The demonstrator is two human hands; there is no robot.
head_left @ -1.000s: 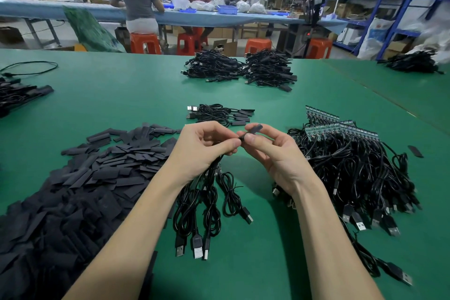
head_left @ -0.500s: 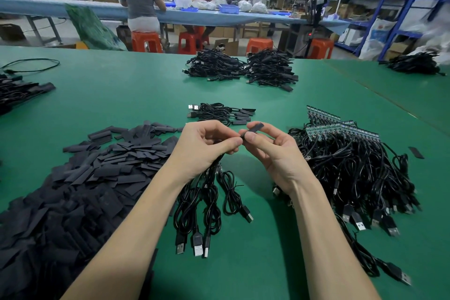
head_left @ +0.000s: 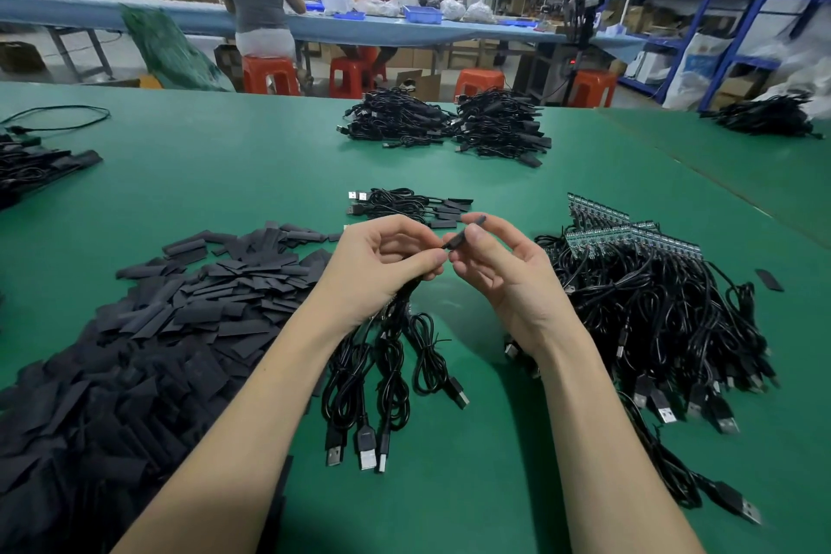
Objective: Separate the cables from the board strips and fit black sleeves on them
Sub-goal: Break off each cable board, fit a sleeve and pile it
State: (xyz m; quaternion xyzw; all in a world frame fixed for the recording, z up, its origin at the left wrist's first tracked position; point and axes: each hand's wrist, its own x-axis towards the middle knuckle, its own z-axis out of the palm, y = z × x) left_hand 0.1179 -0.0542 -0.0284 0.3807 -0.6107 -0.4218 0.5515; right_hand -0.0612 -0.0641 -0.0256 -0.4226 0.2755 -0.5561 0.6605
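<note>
Thin black cables (head_left: 386,378) with shiny metal plugs hang from the left hand (head_left: 382,270), which grips them in curled fingers above the smooth green worktop (head_left: 449,499). The right hand (head_left: 503,270) pinches one flat black sleeve (head_left: 463,234). Left lies a big heap of flat black sleeves (head_left: 148,328). Right lies a tangled cable pile (head_left: 652,319) with bumpy green board strips (head_left: 629,234). Farther back sit two finished bundles (head_left: 449,126).

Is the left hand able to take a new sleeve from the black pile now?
Probably not right away. The pile of sleeves lies open just beside the left hand, with nothing between, but that hand grips a cable bundle.
</note>
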